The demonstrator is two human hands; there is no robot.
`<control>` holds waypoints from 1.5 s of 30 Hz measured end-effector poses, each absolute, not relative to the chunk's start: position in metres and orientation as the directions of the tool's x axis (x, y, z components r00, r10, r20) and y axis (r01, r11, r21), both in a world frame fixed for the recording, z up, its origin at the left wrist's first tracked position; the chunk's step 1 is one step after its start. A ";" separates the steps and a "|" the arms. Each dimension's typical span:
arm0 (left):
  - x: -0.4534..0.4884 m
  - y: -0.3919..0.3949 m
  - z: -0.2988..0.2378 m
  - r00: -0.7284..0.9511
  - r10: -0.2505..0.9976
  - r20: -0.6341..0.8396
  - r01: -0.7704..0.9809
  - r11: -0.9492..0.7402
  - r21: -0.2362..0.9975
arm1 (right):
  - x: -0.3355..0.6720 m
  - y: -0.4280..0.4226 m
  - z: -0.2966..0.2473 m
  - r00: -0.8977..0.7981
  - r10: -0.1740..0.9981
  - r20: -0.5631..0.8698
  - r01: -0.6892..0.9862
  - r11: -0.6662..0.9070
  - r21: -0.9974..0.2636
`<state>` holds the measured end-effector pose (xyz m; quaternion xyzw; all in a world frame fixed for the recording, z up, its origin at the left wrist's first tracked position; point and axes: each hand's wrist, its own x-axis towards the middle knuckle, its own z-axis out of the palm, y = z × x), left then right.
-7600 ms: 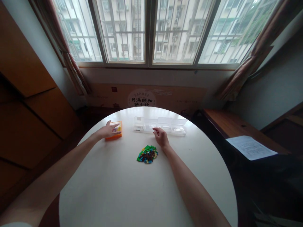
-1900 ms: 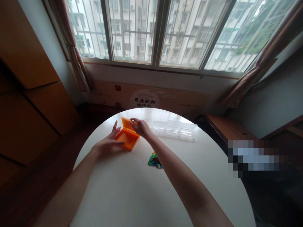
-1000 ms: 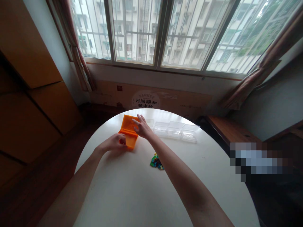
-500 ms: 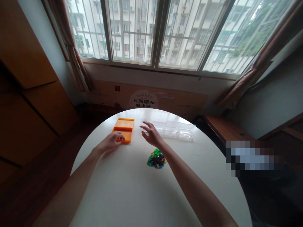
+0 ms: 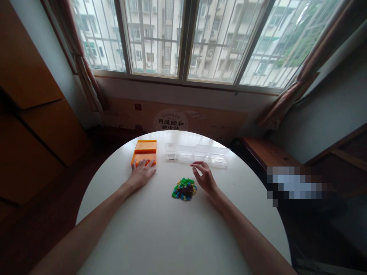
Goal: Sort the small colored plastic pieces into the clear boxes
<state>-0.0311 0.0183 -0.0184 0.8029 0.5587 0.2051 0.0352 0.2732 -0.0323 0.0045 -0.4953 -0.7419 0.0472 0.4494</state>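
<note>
My left hand rests at the near edge of an orange tray, its fingers spread over that rim. The tray is flat, with a raised bar across its middle. My right hand hovers over the table with nothing in it, thumb apart from its curved fingers. Just left of it lies a pile of small bricks in green, brown, blue and yellow. Behind the right hand stands a row of clear plastic boxes with their lids up.
The round white table has its curved far edge just behind the tray and boxes. A wooden bench stands beyond its right side. A long printed box lies under the window, and a wooden cabinet is at the left.
My right hand has drawn back and to the right, away from the clear boxes toward the brick pile. My left hand has flattened at the orange tray's near edge. The camera view has shifted slightly.
</note>
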 end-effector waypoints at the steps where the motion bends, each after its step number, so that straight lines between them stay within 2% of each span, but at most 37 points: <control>1: -0.030 0.018 -0.019 0.307 0.913 0.267 0.878 -0.381 0.292 | 0.275 -0.032 0.001 -0.083 0.779 0.621 0.691 0.494 -0.528; 6: -0.029 0.021 -0.017 0.328 0.916 0.233 0.866 -0.390 0.314 | 0.276 -0.026 -0.011 0.001 0.792 0.610 0.656 0.460 -0.599; 14: -0.012 0.046 -0.011 0.381 0.913 0.146 0.855 -0.408 0.320 | 0.276 -0.029 -0.010 -0.007 0.795 0.606 0.654 0.462 -0.599; 20: -0.001 0.039 -0.009 0.356 0.891 0.283 0.849 -0.435 0.301 | 0.274 -0.031 -0.012 -0.009 0.816 0.578 0.654 0.442 -0.613; 25: -0.001 0.026 -0.005 0.333 0.804 0.492 0.819 -0.506 0.272 | 0.272 -0.035 -0.010 -0.048 0.844 0.534 0.669 0.424 -0.610; 27: 0.001 0.021 -0.002 0.348 0.782 0.517 0.800 -0.535 0.271 | 0.271 -0.037 -0.009 -0.063 0.857 0.512 0.707 0.400 -0.583; 31: 0.011 0.010 0.004 0.501 0.781 0.373 0.718 -0.616 0.324 | 0.272 -0.039 -0.010 -0.050 0.880 0.472 0.774 0.333 -0.539; 36: 0.037 -0.020 0.012 0.667 0.631 0.396 0.519 -0.775 0.361 | 0.272 -0.038 -0.011 -0.005 0.898 0.440 0.803 0.266 -0.533; 41: 0.064 -0.041 0.012 0.838 0.478 0.265 0.395 -0.864 0.311 | 0.270 -0.037 -0.009 0.008 0.899 0.438 0.799 0.258 -0.544; 45: 0.078 -0.037 0.011 0.882 0.421 0.212 0.348 -0.885 0.311 | 0.271 -0.035 -0.011 0.025 0.894 0.447 0.763 0.272 -0.587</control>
